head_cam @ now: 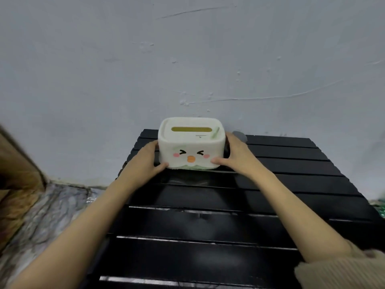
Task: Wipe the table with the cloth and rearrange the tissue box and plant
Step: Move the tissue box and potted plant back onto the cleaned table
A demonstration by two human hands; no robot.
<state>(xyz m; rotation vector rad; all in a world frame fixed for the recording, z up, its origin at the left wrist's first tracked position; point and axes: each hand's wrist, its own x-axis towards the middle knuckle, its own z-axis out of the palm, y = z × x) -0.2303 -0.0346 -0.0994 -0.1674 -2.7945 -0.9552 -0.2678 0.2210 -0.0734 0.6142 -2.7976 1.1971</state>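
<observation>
A white tissue box (190,146) with a cartoon face and a yellow slot on top sits at the far edge of the black slatted table (208,222), close to the wall. My left hand (145,158) grips its left side with the thumb on the front lower corner. My right hand (235,154) grips its right side the same way. No cloth or plant is in view.
A pale scuffed wall (187,59) rises right behind the table. A marbled floor (52,209) lies to the left, with a brown wooden object (14,174) at the left edge. Something green shows at the far right edge (381,207).
</observation>
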